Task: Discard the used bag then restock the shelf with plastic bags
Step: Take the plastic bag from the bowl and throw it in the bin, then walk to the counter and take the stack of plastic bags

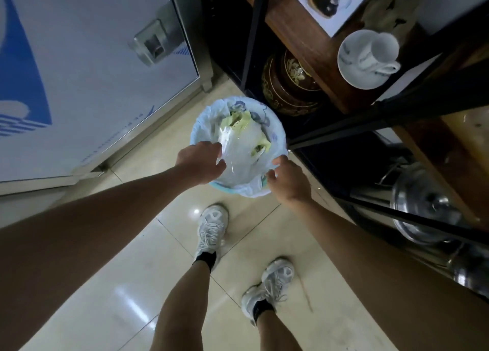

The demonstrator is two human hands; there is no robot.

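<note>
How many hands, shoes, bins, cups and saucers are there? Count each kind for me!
Hands: 2, the left hand and right hand, both at the clear bag
Shoes: 2, one and the other
Bins: 1, the lined bin
Cups: 1, the white cup
Saucers: 1, the saucer
Total: 7

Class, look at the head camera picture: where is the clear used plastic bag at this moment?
The used bag is at picture centre, over the lined bin on the floor, between the left hand and right hand, beside the dark shelf.
</note>
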